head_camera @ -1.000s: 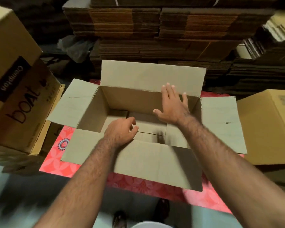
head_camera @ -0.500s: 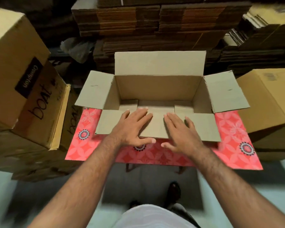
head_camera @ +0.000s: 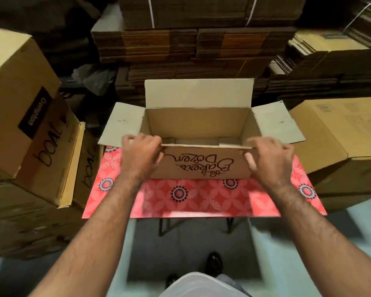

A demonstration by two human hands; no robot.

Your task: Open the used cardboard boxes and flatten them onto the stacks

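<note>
An open brown cardboard box [head_camera: 198, 123] stands on a small table with a red flowered cover [head_camera: 193, 200]. Its far flap stands up and both side flaps lie spread out. The near wall shows upside-down script reading "Baker's Dozen". My left hand [head_camera: 140, 152] grips the near left corner at the rim, fingers curled over the edge. My right hand [head_camera: 270, 156] grips the near right corner the same way, thumb on the outer wall. The box's inside looks empty, with bottom flaps partly visible.
Tall stacks of flattened cardboard [head_camera: 201, 46] fill the back. Closed boxes marked "boat" [head_camera: 28, 129] are piled at the left. Another closed brown box [head_camera: 338, 138] sits at the right, more flattened stacks [head_camera: 326, 52] behind it. My shoes [head_camera: 214, 261] stand on grey floor under the table.
Both hands left the near flap, which now hangs folded down, and moved apart to grip the box's near corners. Earlier they had been inside the box.
</note>
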